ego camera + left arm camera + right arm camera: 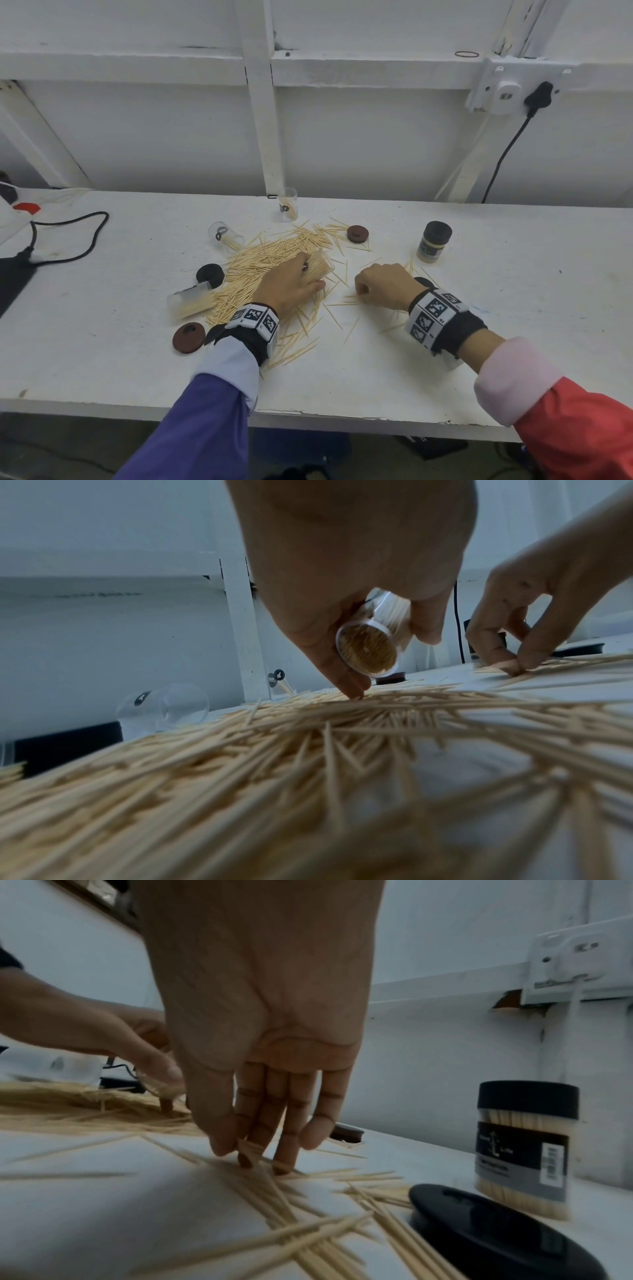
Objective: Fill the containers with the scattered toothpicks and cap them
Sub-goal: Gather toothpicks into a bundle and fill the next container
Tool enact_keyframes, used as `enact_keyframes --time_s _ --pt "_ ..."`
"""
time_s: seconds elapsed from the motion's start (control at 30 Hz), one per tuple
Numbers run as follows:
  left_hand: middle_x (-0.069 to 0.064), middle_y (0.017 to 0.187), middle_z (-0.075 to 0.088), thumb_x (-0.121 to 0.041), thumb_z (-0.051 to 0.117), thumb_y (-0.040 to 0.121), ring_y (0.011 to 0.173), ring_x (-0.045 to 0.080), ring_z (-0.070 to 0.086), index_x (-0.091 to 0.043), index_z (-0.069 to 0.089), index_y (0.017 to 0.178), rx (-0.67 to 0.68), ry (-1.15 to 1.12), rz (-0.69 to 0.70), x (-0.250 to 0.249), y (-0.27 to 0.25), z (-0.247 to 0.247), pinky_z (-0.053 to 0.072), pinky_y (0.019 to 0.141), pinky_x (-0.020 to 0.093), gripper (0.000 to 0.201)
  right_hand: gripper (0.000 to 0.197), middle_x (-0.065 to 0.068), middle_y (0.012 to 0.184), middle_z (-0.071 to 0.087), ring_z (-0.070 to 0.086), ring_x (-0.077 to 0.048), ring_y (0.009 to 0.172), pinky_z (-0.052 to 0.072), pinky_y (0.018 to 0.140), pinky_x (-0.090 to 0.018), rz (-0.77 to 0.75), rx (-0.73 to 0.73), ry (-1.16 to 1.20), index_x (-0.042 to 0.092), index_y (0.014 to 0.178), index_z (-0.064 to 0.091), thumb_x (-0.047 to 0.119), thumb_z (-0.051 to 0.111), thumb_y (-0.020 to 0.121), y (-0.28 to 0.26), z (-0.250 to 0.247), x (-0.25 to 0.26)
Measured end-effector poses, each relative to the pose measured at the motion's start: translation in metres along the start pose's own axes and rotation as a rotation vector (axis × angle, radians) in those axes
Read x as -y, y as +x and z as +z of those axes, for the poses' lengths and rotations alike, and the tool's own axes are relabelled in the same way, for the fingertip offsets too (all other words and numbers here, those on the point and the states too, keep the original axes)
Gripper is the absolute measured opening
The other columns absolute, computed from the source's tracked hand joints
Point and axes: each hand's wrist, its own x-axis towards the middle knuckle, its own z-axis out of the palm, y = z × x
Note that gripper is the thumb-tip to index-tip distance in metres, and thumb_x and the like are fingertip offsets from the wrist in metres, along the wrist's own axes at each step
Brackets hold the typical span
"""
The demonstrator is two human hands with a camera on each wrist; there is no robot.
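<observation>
Overhead, the head view lays out the white counter (376,359): a heap of toothpicks (274,253) spread at its middle, the left hand (291,282) over the heap, the right hand (383,286) beside it over thinner strays. Only the left wrist view shows what that left hand (342,561) grips: a clear tube (368,649) packed tight with toothpicks, its round end facing the camera, tilted, with the hand's fingertips (352,691) touching the pile. Only the right wrist view shows the right hand (260,1015) pinching a few toothpicks against the counter between thumb and fingers (284,1161).

From above, a capped jar (434,241) full of toothpicks stands upright to the right. One clear tube stands at the back (287,204), two more lie on their sides left of the heap (226,234) (190,301), each holding only a few sticks. Loose lids lie around: two dark red (357,234) (189,337), one black (210,275), another black by the right wrist (496,1234).
</observation>
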Motion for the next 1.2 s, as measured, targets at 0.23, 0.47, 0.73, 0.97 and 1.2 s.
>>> enact_keyframes --time_s 0.23,0.47,0.73,0.97,1.2 --pt "-0.008 0.097 0.057 -0.048 0.062 0.088 0.086 0.019 0.057 -0.02 0.047 0.12 -0.021 -0.011 -0.001 -0.002 -0.001 0.0 0.038 0.068 0.031 0.045 0.013 0.015 0.073 0.068 0.066 -0.002 0.066 0.05 0.069 -0.03 0.019 -0.182 0.451 0.025 0.082 0.064 0.014 0.06 0.088 0.003 -0.035 -0.01" --pt "-0.008 0.098 0.061 -0.049 0.064 0.086 0.087 0.016 0.059 -0.022 0.048 0.123 0.018 -0.066 0.044 -0.001 0.0 0.0 0.044 0.072 0.032 0.049 0.011 0.014 0.074 0.062 0.066 -0.009 0.062 0.049 0.062 -0.028 -0.033 -0.186 0.363 0.023 0.088 0.067 0.015 0.059 0.092 0.012 -0.053 0.001" --pt "-0.01 0.093 0.059 -0.05 0.065 0.085 0.082 0.013 0.057 -0.025 0.048 0.117 0.022 -0.079 0.078 0.0 0.0 0.001 0.039 0.066 0.029 0.044 0.008 -0.001 0.078 0.064 0.058 -0.014 0.056 0.052 0.049 -0.027 -0.076 -0.212 0.492 0.008 0.089 0.07 0.004 0.063 0.089 0.028 -0.054 0.01" --pt "-0.009 0.094 0.061 -0.051 0.064 0.085 0.083 0.014 0.059 -0.024 0.049 0.115 0.005 -0.086 0.095 0.001 0.0 0.002 0.046 0.07 0.033 0.043 0.008 0.002 0.075 0.064 0.06 -0.018 0.059 0.049 0.048 -0.024 -0.014 -0.229 0.486 0.01 0.088 0.071 0.004 0.066 0.088 0.031 -0.053 0.009" --pt "-0.008 0.092 0.062 -0.051 0.063 0.086 0.081 0.013 0.059 -0.024 0.049 0.115 -0.004 -0.088 0.096 0.0 0.0 0.002 0.048 0.07 0.034 0.043 0.005 0.003 0.073 0.066 0.065 -0.013 0.053 0.053 0.048 -0.025 -0.034 -0.178 0.56 0.013 0.09 0.072 0.014 0.068 0.088 0.027 -0.055 0.017"
